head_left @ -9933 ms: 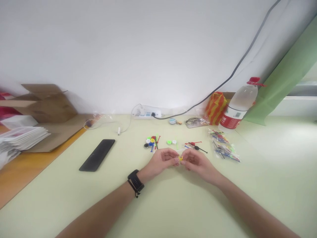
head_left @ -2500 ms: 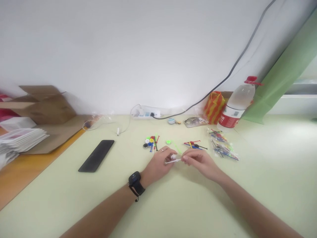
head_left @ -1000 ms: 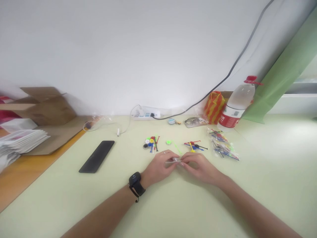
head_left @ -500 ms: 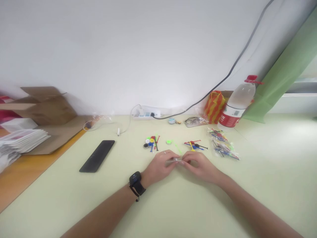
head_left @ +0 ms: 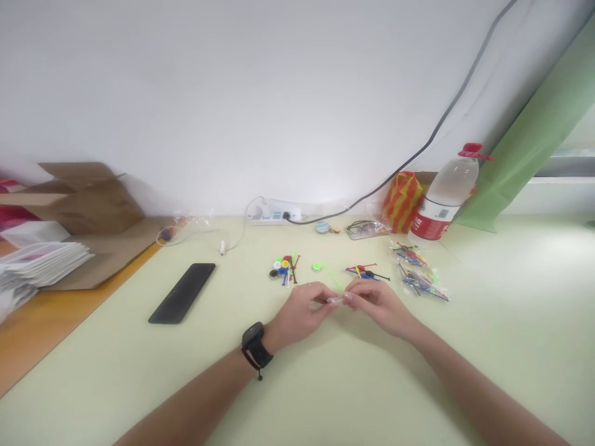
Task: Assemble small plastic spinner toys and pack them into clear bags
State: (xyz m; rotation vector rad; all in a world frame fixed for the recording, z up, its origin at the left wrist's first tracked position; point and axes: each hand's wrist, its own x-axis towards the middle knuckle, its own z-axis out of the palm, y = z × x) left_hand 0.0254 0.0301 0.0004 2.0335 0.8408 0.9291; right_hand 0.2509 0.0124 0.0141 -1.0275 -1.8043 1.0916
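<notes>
My left hand (head_left: 297,314) is closed in a pinch on a small white plastic piece (head_left: 333,300), mostly covered by the fingertips. My right hand (head_left: 379,307) pinches the thin right end of the same piece, its fingertips close to the left ones. Just beyond the fingers lie a light green stick (head_left: 333,275) and a light green disc (head_left: 317,267). A pile of coloured discs and sticks (head_left: 284,270) rests to the left. Past my right hand are red, blue, yellow and black stick pieces (head_left: 367,271), partly hidden by it.
Clear bags of coloured parts (head_left: 421,275) lie at right, near a large water bottle (head_left: 434,220). A black phone-like slab (head_left: 182,293) is at left. A power strip (head_left: 274,214) stands along the wall; a cardboard box (head_left: 93,204) occupies the far left.
My right hand has shifted and rotated slightly, its fingertips now on the right end of the white piece. My left hand stays nearly in place, still pinching.
</notes>
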